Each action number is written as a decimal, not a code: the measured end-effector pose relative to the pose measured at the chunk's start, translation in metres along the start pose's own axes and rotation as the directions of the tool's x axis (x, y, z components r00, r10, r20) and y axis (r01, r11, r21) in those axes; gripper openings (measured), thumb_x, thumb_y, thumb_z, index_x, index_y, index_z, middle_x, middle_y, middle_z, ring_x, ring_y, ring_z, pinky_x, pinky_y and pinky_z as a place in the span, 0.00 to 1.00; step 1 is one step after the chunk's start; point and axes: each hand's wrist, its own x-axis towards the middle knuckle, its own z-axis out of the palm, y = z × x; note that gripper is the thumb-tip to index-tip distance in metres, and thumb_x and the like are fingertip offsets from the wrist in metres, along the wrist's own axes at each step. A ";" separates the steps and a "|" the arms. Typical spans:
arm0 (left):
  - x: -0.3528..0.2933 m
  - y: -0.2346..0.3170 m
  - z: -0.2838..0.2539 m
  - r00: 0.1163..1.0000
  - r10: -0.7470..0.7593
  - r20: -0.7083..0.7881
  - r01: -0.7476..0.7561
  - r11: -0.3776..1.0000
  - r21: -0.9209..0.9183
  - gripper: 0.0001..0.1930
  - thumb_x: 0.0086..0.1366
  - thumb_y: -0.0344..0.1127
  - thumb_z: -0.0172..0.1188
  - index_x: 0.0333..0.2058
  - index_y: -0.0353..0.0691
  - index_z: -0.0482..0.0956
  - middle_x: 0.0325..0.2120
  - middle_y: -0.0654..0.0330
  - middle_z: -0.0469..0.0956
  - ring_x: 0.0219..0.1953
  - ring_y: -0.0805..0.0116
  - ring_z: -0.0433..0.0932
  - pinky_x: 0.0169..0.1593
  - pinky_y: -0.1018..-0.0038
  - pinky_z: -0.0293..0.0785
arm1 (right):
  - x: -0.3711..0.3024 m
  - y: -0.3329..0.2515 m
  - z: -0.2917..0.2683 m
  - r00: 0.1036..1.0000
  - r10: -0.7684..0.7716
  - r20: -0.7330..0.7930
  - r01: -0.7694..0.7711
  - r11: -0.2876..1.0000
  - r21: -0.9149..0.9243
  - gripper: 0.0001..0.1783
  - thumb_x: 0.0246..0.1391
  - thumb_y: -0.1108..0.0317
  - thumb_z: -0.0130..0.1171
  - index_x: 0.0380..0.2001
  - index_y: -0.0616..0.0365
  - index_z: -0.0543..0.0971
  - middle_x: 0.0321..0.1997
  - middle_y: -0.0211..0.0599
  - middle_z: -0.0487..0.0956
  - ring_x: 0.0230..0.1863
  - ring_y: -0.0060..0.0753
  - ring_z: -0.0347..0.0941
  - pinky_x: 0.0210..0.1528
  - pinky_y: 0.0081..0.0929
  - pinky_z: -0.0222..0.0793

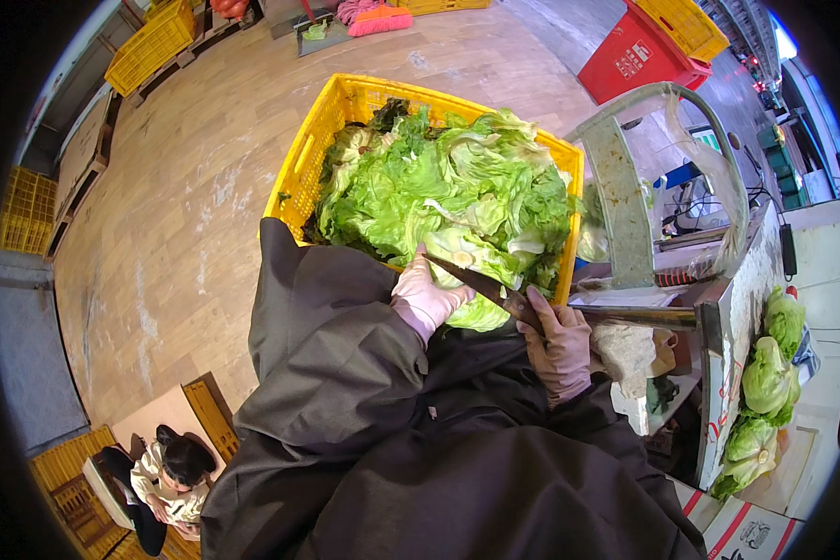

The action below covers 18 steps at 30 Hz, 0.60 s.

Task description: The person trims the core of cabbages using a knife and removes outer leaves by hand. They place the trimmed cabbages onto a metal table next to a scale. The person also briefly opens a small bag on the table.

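My gloved left hand (427,294) is closed on the side of a head of lettuce (482,315), whose pale cut base faces up. In my gloved right hand (560,347) is a knife (476,280) with a dark blade and handle. Its blade points up and left across the lettuce, the tip close to my left fingers; I cannot tell whether it cuts in. Just beyond both hands stands a yellow plastic crate (301,166), heaped with loose green lettuce leaves (439,173), some browned at the edges. Dark sleeves cover my forearms.
On the right, a metal-framed stand (625,201) adjoins a bench edge. Several lettuce heads (767,378) lie farther right. A red bin (630,58) stands at the back right, a pink broom (380,21) at the back. At lower left a person (173,476) sits beside yellow crates (65,467).
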 end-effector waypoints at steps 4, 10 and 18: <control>0.007 0.002 0.004 0.997 -0.073 0.023 0.077 0.963 -0.259 0.63 0.36 0.56 0.76 0.65 0.36 0.46 0.57 0.49 0.65 0.57 0.60 0.66 0.58 0.73 0.66 | 0.006 -0.007 -0.002 0.998 0.037 0.053 -0.037 0.999 -0.015 0.29 0.45 0.65 0.64 0.55 0.47 0.74 0.27 0.39 0.73 0.32 0.45 0.71 0.35 0.38 0.67; -0.002 0.022 0.008 0.970 -0.145 0.195 0.235 0.358 -0.904 0.60 0.38 0.54 0.75 0.65 0.37 0.48 0.56 0.51 0.65 0.55 0.60 0.67 0.55 0.71 0.69 | 0.014 -0.024 -0.015 0.977 0.137 0.164 -0.137 0.990 -0.007 0.27 0.50 0.60 0.62 0.55 0.47 0.73 0.26 0.42 0.72 0.28 0.48 0.71 0.32 0.40 0.68; -0.019 0.015 0.005 0.993 0.077 -0.094 -0.065 0.990 0.122 0.58 0.41 0.51 0.74 0.65 0.36 0.47 0.58 0.45 0.62 0.57 0.52 0.66 0.58 0.69 0.65 | 0.025 -0.032 -0.003 0.967 0.213 0.142 -0.210 0.977 -0.041 0.24 0.53 0.58 0.59 0.53 0.51 0.74 0.26 0.46 0.74 0.29 0.51 0.73 0.32 0.43 0.69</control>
